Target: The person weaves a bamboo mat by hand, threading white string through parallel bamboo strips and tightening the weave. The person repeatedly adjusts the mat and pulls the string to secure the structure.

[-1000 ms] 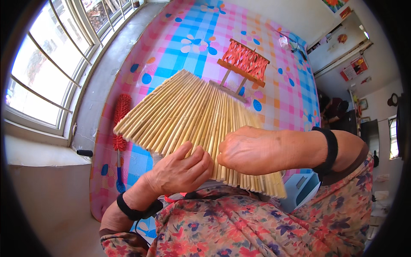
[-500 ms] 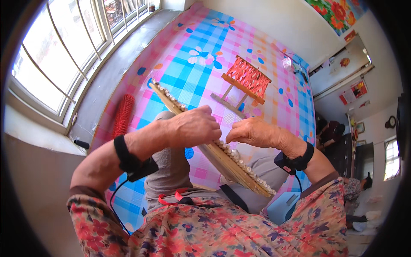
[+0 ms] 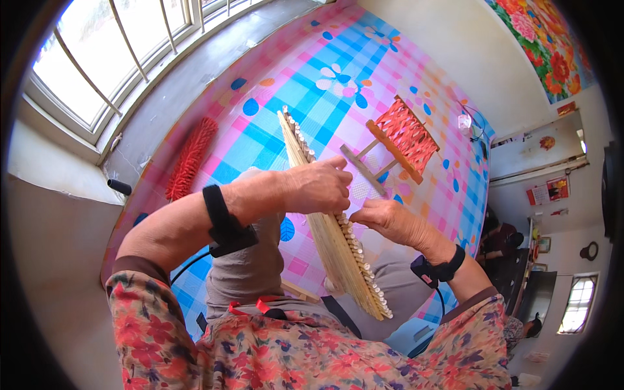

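Stalk mat [image 3: 333, 250] edge-up over the lap [image 3: 406, 276], left hand [image 3: 318, 186] grasping its rim; right hand [image 3: 392, 222] curled just beside, whether that grip holds anything I can't tell!

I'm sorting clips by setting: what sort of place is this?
Probably a room in a home, perhaps a bedroom: a wide plaid, flower-patterned cover spread out like bedding, a barred window alongside, and a large floral picture on the wall.
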A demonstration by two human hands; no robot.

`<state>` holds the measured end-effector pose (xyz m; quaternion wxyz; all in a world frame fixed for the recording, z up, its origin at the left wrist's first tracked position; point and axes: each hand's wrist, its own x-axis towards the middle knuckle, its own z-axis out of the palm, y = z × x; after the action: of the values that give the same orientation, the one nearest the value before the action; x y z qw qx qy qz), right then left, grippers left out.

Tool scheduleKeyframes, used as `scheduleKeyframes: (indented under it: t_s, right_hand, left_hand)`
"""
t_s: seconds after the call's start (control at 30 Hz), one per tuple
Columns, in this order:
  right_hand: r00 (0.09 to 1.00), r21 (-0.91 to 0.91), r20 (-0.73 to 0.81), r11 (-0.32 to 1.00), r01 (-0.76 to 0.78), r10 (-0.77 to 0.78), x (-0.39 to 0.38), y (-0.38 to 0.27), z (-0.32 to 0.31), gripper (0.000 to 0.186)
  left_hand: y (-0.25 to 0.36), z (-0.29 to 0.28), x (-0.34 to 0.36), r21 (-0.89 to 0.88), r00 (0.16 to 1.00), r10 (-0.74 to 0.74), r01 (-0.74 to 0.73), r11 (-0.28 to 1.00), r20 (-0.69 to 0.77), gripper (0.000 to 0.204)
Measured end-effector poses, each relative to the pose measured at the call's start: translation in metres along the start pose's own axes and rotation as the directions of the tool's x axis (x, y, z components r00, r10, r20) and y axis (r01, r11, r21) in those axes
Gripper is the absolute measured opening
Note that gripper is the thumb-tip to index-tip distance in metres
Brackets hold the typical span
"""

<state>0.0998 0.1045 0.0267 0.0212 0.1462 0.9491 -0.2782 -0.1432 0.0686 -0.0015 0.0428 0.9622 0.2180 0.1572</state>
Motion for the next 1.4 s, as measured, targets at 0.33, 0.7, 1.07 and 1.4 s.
scheduleKeyframes:
  t_s: [0.33, 0.7, 1.07, 1.4]
  right_hand:
    - [0.998, 0.047, -0.029, 0.997, -0.061, 0.063, -0.003, 0.012, 0.000, 0.016]
    - [0.997, 0.184, -0.005, 0.980, -0.077, 0.080, 0.012, 0.017, 0.002, 0.016]
    - [0.983, 0.220, 0.078, 0.959, -0.178, 0.165, 0.012, 0.013, -0.010, 0.019]
    - [0.991, 0.037, 0.083, 0.993, -0.108, 0.105, 0.016, 0.005, -0.016, 0.028]
  left_hand:
    - [0.014, 0.003, 0.002, 0.239, 0.977, -0.170, 0.196, 0.951, -0.125, 0.005]
    - [0.026, 0.004, -0.015, -0.049, 0.920, -0.375, 0.371, 0.927, -0.114, 0.012]
    - [0.003, 0.014, -0.029, -0.332, 0.942, -0.309, 0.252, 0.909, -0.133, 0.015]
    - [-0.007, 0.019, -0.036, -0.312, 0.962, -0.193, 0.127, 0.941, -0.191, 0.018]
